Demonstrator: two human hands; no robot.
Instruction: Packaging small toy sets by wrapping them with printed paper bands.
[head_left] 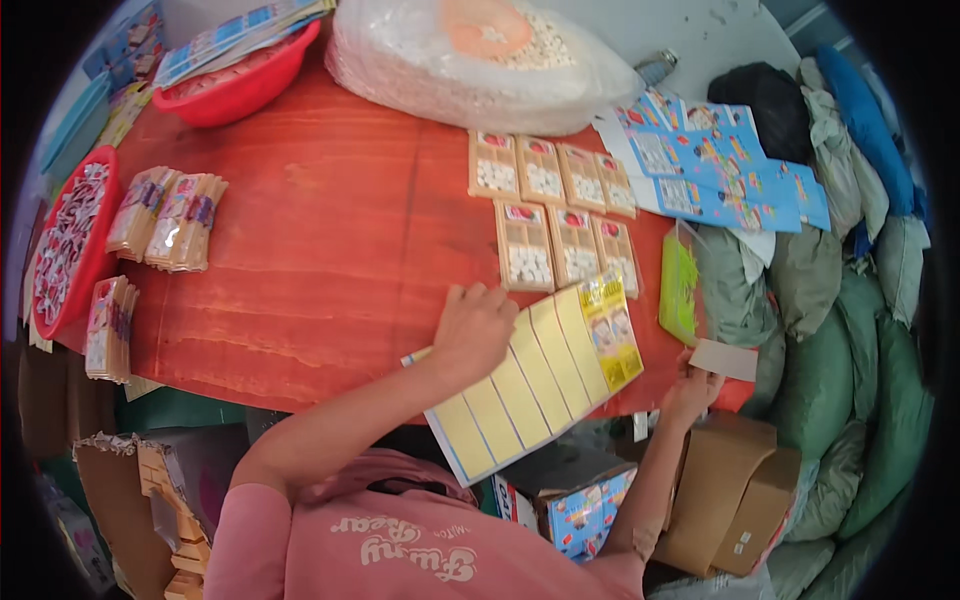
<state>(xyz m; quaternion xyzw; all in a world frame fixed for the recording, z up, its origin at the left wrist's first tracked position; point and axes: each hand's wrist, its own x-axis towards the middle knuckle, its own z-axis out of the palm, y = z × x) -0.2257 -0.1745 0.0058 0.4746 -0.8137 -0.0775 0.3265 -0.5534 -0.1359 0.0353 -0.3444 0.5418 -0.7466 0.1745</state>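
Note:
A long sheet (530, 370) with pale yellow panels and a bright printed end lies aslant over the table's near edge, partly overhanging it. Across its upper left side reaches my left hand (476, 330), fingers curled together; whatever they may pinch is hidden. My right hand (692, 388), near the table's right corner, grips a small plain beige card (724, 360) between thumb and fingers. Just beyond the sheet stand two rows of small wooden trays (526, 245) with compartments, white pieces and a red picture label in each. The sheet's printed end touches or overlaps the nearest trays.
A big clear plastic bag (400, 60) of white pieces rests at the back. Red basins (240, 100) and stacked wooden packs (185, 222) occupy the left. At right are a light-green box (680, 285), blue printed sheets (715, 165) and sacks (830, 370). Cardboard boxes (735, 490) stand below.

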